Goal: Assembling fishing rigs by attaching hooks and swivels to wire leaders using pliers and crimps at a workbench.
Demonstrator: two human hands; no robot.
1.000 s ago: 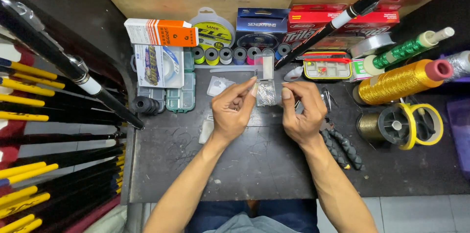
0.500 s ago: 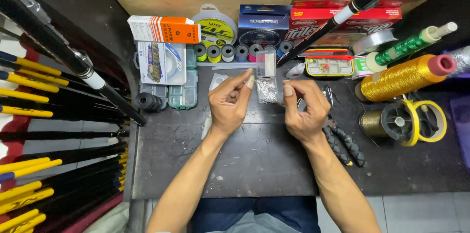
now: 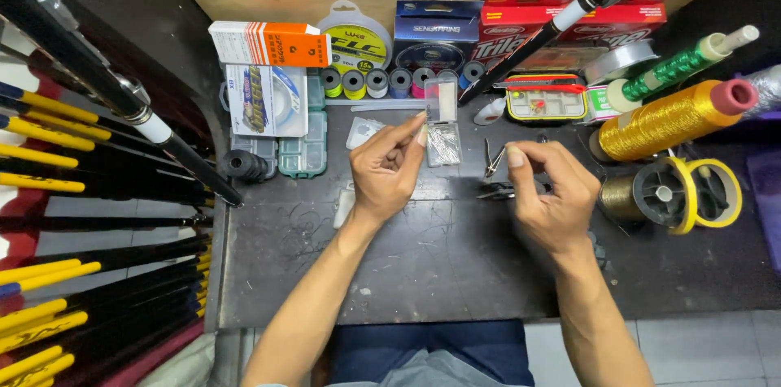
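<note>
Bare dark tabletop [image 3: 423, 265] lies open under my wrists, room to pass. Ahead, the small clear plastic box of hooks [image 3: 443, 133] and a row of small thread spools [image 3: 399, 82] block me. Right, the big gold thread cone [image 3: 667, 118] and yellow-rimmed reel [image 3: 687, 192] crowd in; left, black-and-yellow fishing rods [image 3: 89, 151].

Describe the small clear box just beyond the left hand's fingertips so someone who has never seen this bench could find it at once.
Start at the dark worktable and find the row of small line spools along its far edge. Just nearer than the spools, off the left hand's fingertips, lies the small clear box with its lid open. Unlike the green compartment boxes to the left, it is transparent and holds a heap of thin silvery pieces.
</note>
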